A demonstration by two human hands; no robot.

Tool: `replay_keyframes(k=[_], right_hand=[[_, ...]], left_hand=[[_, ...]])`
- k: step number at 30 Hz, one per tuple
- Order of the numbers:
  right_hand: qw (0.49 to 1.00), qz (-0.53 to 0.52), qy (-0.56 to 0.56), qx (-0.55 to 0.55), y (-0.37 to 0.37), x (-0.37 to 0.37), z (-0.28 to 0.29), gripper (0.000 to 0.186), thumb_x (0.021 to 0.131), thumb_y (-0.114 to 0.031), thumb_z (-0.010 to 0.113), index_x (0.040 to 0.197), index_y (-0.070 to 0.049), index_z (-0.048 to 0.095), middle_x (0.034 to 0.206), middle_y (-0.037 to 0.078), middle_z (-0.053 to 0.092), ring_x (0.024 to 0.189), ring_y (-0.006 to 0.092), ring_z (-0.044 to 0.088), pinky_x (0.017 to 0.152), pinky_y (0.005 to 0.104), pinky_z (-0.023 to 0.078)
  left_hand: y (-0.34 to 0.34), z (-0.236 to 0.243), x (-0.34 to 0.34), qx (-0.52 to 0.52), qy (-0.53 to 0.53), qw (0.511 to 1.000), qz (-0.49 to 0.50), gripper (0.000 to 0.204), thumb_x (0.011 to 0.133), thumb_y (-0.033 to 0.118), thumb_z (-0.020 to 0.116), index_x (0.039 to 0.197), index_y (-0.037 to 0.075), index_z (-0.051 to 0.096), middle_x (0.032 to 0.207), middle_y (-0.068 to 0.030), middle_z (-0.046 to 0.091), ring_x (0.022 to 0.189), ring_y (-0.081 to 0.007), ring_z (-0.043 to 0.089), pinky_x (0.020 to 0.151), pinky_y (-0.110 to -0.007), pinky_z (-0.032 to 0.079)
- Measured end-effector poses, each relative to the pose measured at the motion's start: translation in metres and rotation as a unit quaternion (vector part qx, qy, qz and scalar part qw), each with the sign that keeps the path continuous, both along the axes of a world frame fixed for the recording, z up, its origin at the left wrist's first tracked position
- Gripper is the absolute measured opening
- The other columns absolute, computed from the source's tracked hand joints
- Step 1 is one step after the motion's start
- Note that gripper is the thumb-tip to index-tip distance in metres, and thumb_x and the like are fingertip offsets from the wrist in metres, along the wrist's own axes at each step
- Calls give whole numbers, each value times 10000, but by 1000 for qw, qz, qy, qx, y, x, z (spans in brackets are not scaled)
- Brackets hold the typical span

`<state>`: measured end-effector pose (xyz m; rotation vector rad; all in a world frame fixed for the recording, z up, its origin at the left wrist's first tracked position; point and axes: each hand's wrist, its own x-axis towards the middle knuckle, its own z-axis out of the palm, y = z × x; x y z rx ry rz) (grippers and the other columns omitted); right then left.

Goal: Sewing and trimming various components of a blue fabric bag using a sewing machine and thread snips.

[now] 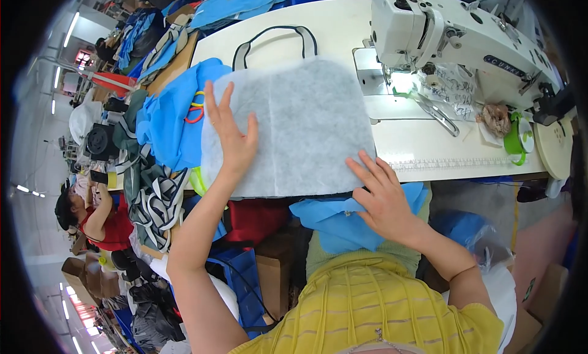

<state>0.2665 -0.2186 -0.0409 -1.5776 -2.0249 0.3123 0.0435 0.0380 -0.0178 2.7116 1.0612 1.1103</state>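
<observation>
A pale grey-white fabric panel (318, 121) lies flat on the white sewing table, with a dark strap handle (275, 30) looping out beyond its far edge. My left hand (236, 133) rests over the panel's left side, fingers spread. Near the panel's right front corner is my right hand (383, 198), its fingers stretched out and apart, holding nothing. To the right stands a white sewing machine (441, 35) with its needle area lit. Blue fabric (171, 121) is heaped left of the panel, and another blue piece (331, 219) drapes over my lap.
Metal thread snips (438, 114) lie beside the machine, near a green tape roll (517, 136). A ruler strip (453, 164) runs along the table's front edge. Striped straps (153, 201) pile up at the left. Farther left sits another person (104, 222) in red.
</observation>
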Motion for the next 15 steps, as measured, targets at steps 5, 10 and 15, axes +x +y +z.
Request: replay_keyframes(k=[5, 10, 15], right_hand=[[1000, 19, 5, -13, 0, 5, 18, 324, 682, -139, 814, 821, -54, 534, 1557, 198, 395, 1485, 426, 287, 1167, 586, 270], [971, 185, 151, -31, -7, 14, 67, 299, 656, -85, 783, 837, -52, 547, 1431, 145, 530, 1297, 341, 520, 1015, 476, 471], [897, 9, 411, -164, 35, 17, 115, 266, 982, -237, 582, 945, 21, 639, 884, 83, 693, 766, 194, 642, 693, 326, 507]], left_hand=[[-6, -15, 18, -120, 75, 977, -160, 798, 848, 259, 770, 1538, 116, 394, 1662, -175, 215, 1552, -356, 158, 1218, -582, 78], [-10, -29, 18, -162, 181, 959, -144, 720, 904, 414, 692, 1531, 170, 436, 1643, -119, 305, 1539, -332, 216, 1240, -492, 108], [-34, 42, 28, -527, -78, 784, -319, 804, 896, 591, 670, 1504, 111, 451, 1588, -135, 374, 1486, -292, 319, 1217, -533, 166]])
